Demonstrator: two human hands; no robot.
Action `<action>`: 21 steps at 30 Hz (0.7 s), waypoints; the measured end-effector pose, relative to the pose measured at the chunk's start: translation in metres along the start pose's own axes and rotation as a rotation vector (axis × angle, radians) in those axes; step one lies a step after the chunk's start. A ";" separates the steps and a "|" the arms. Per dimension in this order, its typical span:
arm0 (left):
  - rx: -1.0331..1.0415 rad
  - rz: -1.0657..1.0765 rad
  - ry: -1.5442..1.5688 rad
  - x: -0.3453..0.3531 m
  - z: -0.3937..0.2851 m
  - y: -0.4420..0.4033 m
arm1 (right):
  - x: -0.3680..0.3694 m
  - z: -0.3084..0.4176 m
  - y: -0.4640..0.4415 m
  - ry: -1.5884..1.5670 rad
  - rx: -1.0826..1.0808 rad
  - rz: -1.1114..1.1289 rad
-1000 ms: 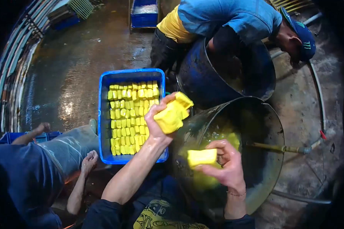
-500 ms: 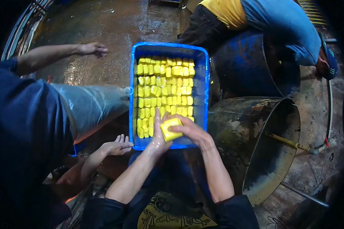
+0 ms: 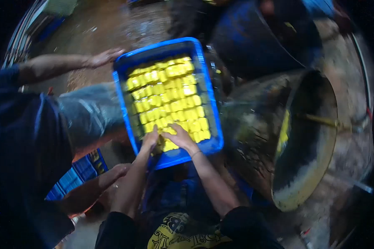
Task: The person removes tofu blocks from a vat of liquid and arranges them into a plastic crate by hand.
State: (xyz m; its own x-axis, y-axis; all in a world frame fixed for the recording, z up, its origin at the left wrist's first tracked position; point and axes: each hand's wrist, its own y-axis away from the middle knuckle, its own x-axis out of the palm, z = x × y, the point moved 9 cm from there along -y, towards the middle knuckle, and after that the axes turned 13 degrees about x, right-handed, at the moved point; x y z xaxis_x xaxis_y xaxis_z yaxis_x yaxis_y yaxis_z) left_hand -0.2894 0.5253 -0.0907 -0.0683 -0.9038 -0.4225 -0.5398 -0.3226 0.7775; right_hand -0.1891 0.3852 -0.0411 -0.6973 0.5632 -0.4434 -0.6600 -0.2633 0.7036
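A blue plastic tub (image 3: 215, 120) stands tilted in view before me, with rows of small yellow blocks (image 3: 166, 97) like tofu lying wet inside. Both my hands reach in over its near end. My left hand (image 3: 151, 139) touches the blocks at the near left, its fingers stretched out. Just to its right, my right hand (image 3: 180, 137) rests on the blocks with thumb and fingers apart. Motion blur softens the fingertips, and no block shows lifted in either hand.
At left a person in a dark shirt (image 3: 29, 137) has one hand (image 3: 106, 57) at the tub's far left corner. A blue crate (image 3: 77, 174) sits below. Large drums (image 3: 253, 124) lie to the right, one open-mouthed with a pipe (image 3: 318, 119). Another person's blue sleeve (image 3: 320, 6) shows at top right.
The yellow block held between my hands is no longer in them; my hands have moved down among the rows. The tub appears turned and shifted left. The other person's far hand has come to its rim.
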 end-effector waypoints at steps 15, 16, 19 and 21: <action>1.639 0.619 -0.391 0.256 -0.614 0.271 | -0.440 -0.157 0.185 -0.293 0.097 -0.170; 1.600 0.687 -0.657 0.309 -0.588 0.232 | -0.425 -0.195 0.161 -0.094 0.194 -0.093; 1.434 0.707 -1.564 0.382 -0.469 0.130 | -0.357 -0.294 0.094 0.221 0.234 -0.279; 1.486 0.653 -1.628 0.406 -0.394 0.069 | -0.335 -0.319 0.072 0.336 0.269 -0.525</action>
State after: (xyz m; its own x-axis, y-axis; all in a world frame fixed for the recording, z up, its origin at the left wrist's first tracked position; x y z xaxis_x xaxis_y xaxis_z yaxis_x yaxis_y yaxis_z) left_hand -0.0237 0.0255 -0.0253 -0.4052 0.3844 -0.8295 -0.1493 0.8673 0.4749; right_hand -0.0922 -0.0725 -0.0189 -0.3810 0.2772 -0.8821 -0.8726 0.2075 0.4421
